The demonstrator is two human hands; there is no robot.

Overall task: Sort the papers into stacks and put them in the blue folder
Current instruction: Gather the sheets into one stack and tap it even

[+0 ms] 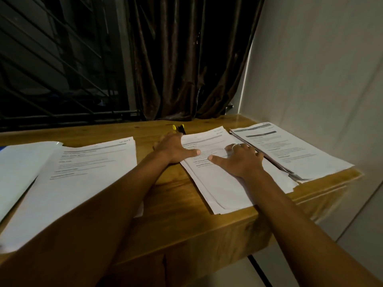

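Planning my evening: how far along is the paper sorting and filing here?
Sorting looks mostly done: a left stack, middle stack and right stack lie on the wooden desk. In hand: left hand and right hand rest on the middle stack. Left: filing; no stack visibly sits in a folder.

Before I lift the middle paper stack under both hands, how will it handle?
The middle stack shows loose sheets fanned at the near corner: probably floppy, apt to shear apart if pushed from one side. It lies at the front edge of the desk, so it may slide off.
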